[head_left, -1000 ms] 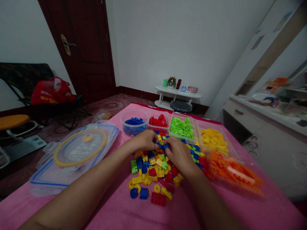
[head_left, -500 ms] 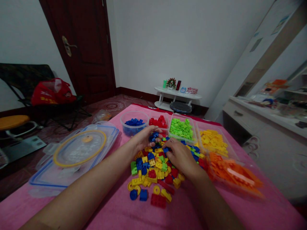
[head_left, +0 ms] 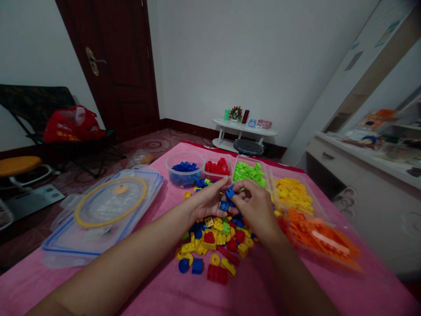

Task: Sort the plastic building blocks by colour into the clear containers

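Note:
A heap of mixed toy bricks (head_left: 215,243), blue, yellow, red and green, lies on the pink table (head_left: 158,285). My left hand (head_left: 205,201) is raised above the heap, palm up and cupped, with blue bricks (head_left: 224,205) resting in it. My right hand (head_left: 258,208) pinches a blue brick (head_left: 230,192) at its fingertips right beside the left palm. Behind the hands stands a row of clear tubs: blue bricks (head_left: 184,169), red bricks (head_left: 217,167), green bricks (head_left: 249,171) and yellow bricks (head_left: 292,189).
An orange-brick tub (head_left: 320,239) sits at the right. Clear lids with blue clips (head_left: 105,210) are stacked at the left. A folding chair with a red bag (head_left: 70,125), a dark door (head_left: 115,66) and a white low shelf (head_left: 245,129) stand beyond the table.
Both hands lifted off the heap and drew together. My left palm turned up with blue bricks in it, and my right hand brought another blue brick to it.

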Demonstrator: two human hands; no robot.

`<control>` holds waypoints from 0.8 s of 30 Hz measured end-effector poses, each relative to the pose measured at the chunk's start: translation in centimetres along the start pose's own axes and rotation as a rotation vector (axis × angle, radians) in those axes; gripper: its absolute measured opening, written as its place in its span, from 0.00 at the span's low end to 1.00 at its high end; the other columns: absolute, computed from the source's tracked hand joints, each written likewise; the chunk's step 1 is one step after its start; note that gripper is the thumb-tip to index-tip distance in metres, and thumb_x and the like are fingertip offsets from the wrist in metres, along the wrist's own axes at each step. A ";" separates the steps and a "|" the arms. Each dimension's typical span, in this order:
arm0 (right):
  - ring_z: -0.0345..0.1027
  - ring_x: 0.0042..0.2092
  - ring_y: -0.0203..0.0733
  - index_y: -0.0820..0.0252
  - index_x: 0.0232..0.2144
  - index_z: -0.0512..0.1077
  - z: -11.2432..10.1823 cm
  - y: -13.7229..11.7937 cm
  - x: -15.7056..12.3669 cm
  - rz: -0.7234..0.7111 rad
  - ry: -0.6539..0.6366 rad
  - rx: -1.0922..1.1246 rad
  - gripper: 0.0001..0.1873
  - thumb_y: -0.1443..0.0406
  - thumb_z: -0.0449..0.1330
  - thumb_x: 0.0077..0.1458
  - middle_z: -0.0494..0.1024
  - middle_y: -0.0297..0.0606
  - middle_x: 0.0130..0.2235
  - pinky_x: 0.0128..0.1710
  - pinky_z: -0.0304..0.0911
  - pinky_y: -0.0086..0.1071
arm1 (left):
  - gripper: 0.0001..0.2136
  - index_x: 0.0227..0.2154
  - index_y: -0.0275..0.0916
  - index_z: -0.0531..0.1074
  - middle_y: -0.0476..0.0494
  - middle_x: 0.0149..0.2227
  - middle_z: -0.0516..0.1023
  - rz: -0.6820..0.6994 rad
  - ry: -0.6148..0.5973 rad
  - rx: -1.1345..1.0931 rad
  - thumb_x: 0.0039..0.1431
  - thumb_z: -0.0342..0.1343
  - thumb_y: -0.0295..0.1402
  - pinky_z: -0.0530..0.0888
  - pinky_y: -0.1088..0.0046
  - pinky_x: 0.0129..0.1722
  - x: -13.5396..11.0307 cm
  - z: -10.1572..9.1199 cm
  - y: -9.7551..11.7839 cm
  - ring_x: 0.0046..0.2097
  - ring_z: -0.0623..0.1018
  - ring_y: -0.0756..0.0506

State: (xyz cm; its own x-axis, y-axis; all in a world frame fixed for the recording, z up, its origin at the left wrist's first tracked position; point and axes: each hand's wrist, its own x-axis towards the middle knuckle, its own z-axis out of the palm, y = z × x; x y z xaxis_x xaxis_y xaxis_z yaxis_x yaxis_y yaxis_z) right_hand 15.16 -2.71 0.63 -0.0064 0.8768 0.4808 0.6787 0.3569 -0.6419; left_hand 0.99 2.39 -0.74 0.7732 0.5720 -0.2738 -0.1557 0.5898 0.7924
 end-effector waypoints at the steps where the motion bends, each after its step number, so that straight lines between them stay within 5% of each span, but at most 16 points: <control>1: 0.64 0.29 0.34 0.59 0.27 0.71 0.0 -0.1 -0.1 -0.039 -0.005 -0.031 0.05 0.70 0.57 0.47 0.72 0.34 0.31 0.30 0.59 0.28 | 0.24 0.41 0.35 0.68 0.44 0.28 0.74 -0.009 -0.031 -0.036 0.59 0.42 0.52 0.72 0.80 0.18 0.1 0.0 0.0 0.26 0.77 0.49; 8: 0.66 0.38 0.38 0.55 0.33 0.77 -0.5 -0.6 -0.1 -0.132 -0.167 -0.216 0.13 0.71 0.53 0.53 0.74 0.36 0.36 0.40 0.60 0.30 | 0.14 0.39 0.32 0.68 0.45 0.24 0.74 -0.008 -0.018 -0.212 0.61 0.49 0.40 0.70 0.83 0.17 1.0 -0.5 -1.0 0.22 0.75 0.51; 14: 0.68 0.41 0.39 0.56 0.37 0.75 -1.4 -0.9 0.1 -0.152 0.028 -0.120 0.13 0.70 0.53 0.54 0.75 0.37 0.39 0.41 0.62 0.32 | 0.09 0.34 0.30 0.69 0.41 0.27 0.74 0.088 0.072 -0.309 0.62 0.47 0.31 0.65 0.87 0.15 0.6 -1.0 1.7 0.24 0.74 0.53; 16: 0.68 0.40 0.39 0.56 0.37 0.75 -1.8 -0.9 0.2 -0.156 0.079 -0.098 0.12 0.70 0.53 0.54 0.75 0.37 0.39 0.40 0.62 0.32 | 0.10 0.34 0.30 0.68 0.40 0.29 0.74 0.232 0.199 -0.303 0.63 0.44 0.30 0.67 0.87 0.18 0.0 -1.4 3.9 0.27 0.75 0.53; 19: 0.68 0.39 0.39 0.56 0.37 0.75 -2.1 -0.8 0.3 -0.148 0.115 -0.081 0.13 0.69 0.53 0.54 0.76 0.38 0.39 0.38 0.62 0.32 | 0.10 0.41 0.32 0.68 0.41 0.37 0.75 0.562 0.551 -0.114 0.62 0.44 0.30 0.75 0.78 0.36 -0.7 -3.2 6.5 0.36 0.76 0.52; 22: 0.69 0.38 0.40 0.57 0.35 0.75 -2.0 -0.4 0.4 -0.129 0.104 -0.106 0.12 0.69 0.52 0.53 0.76 0.38 0.38 0.38 0.62 0.32 | 0.18 0.50 0.37 0.66 0.40 0.50 0.71 0.756 0.908 0.466 0.58 0.50 0.37 0.69 0.68 0.50 -0.9 -5.8 7.1 0.50 0.72 0.46; 24: 0.69 0.38 0.39 0.57 0.34 0.75 -1.7 -0.1 0.4 -0.112 0.057 -0.135 0.12 0.69 0.52 0.53 0.76 0.37 0.38 0.38 0.61 0.32 | 0.21 0.51 0.35 0.68 0.37 0.54 0.69 0.766 1.019 0.887 0.55 0.53 0.38 0.63 0.64 0.56 -0.9 -6.9 6.6 0.56 0.67 0.42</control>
State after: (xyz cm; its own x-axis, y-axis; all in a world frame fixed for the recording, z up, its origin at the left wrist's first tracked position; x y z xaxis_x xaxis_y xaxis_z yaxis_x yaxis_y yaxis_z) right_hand 16.33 -2.99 1.90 -0.0481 0.8131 0.5802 0.7684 0.4012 -0.4986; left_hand -5.01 9.68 0.94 -0.1054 0.9177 0.3831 0.3812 -0.3186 0.8679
